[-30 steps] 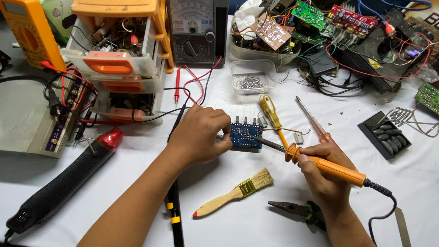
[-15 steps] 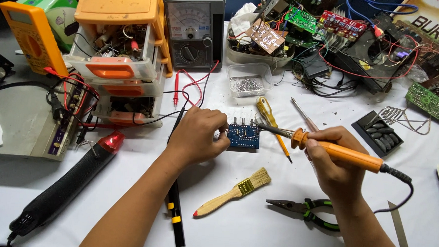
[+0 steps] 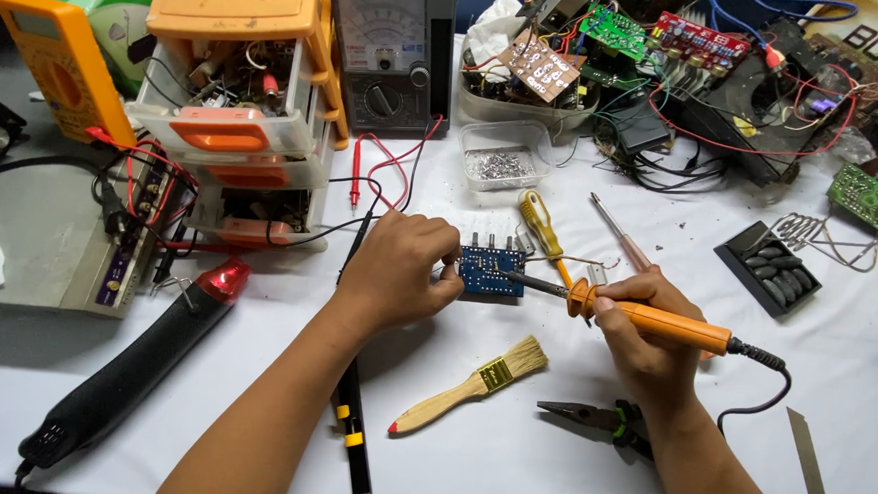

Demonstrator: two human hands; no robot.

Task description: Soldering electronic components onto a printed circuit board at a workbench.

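A small blue circuit board (image 3: 493, 270) lies on the white table (image 3: 508, 461). My left hand (image 3: 398, 270) grips its left edge with curled fingers. My right hand (image 3: 649, 338) holds an orange-handled soldering iron (image 3: 655, 321) like a pen, and the metal tip touches the board's right part. A thin solder wire (image 3: 583, 261) runs just above the iron. The iron's black cord leaves to the right.
A wooden brush (image 3: 472, 384) and pliers (image 3: 590, 418) lie in front of my hands. A yellow screwdriver (image 3: 540, 222) and a second screwdriver (image 3: 620, 231) lie behind the board. An orange drawer unit (image 3: 241, 116), a meter (image 3: 389, 49), a black hot-air tool (image 3: 132, 366) and loose boards (image 3: 710, 41) surround the work.
The soldering iron swung from pointing up-left beside the board to lying nearly level with its tip on the board. My left hand kept its hold on the board.
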